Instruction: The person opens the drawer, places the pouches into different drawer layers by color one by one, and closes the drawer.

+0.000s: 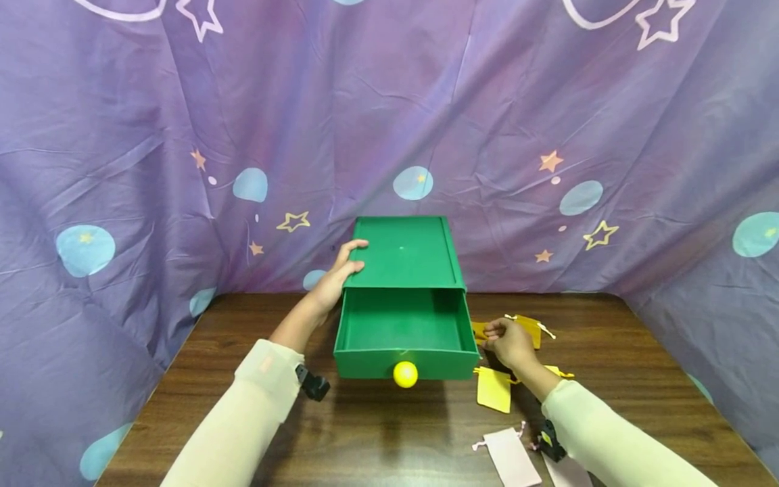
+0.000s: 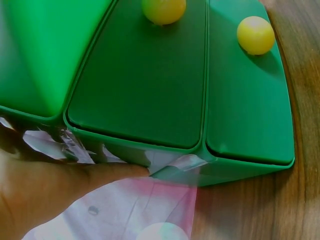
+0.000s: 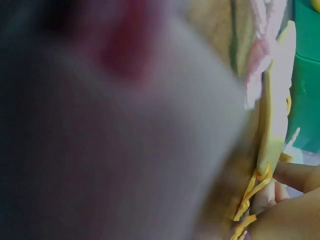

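A green drawer unit [image 1: 404, 250] stands on the table, its top drawer [image 1: 368, 365] pulled out and bare inside, with a yellow ball knob [image 1: 405, 374] in front. Two lower drawers [image 2: 135, 85] are closed in the left wrist view. My left hand [image 1: 331, 287] rests against the unit's left side, fingertips at the top edge and thumb [image 2: 110, 172] straight along the side. Right of the drawer, my right hand [image 1: 510, 343] pinches an orange drawstring pouch [image 1: 479, 331] between thumb and fingers. Another golden-orange pouch [image 1: 531, 330] lies just behind that hand.
A yellow pouch [image 1: 493, 390] lies nearer the front, and a second yellow one [image 1: 555, 370] is partly hidden by my right wrist. Two pale pink pouches [image 1: 513, 460] lie at the front right. A purple patterned cloth [image 1: 517, 122] hangs behind the wooden table [image 1: 225, 372].
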`<state>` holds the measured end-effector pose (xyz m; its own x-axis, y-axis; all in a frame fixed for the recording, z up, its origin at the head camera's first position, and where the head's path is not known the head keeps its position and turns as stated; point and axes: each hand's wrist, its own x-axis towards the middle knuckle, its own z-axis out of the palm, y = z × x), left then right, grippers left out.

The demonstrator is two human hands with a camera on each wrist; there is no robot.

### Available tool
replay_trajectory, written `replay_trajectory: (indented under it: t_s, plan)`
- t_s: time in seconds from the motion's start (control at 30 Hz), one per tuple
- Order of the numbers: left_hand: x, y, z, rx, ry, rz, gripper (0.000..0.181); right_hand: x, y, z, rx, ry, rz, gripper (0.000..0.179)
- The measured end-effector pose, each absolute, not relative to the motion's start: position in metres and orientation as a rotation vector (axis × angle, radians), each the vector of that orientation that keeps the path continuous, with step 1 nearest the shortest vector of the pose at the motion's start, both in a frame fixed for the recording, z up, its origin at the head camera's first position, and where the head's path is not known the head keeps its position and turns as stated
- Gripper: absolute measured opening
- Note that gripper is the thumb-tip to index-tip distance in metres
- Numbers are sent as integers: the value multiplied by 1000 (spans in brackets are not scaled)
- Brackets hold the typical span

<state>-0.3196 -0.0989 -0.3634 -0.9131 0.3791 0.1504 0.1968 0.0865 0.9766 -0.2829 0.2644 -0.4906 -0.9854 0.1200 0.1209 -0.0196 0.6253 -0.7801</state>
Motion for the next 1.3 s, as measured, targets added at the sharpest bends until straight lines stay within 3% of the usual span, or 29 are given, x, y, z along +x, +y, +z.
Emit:
replay_trajectory:
  t_s: [0.73,1.3]
  plan:
    - [-319,-100,-362,614,2215,1935,54,-276,263,-480,-149,-2616,1559,18]
    - [-319,-100,-363,640,2236,1917,54,-266,265,-468,-118,-2557,1669,21]
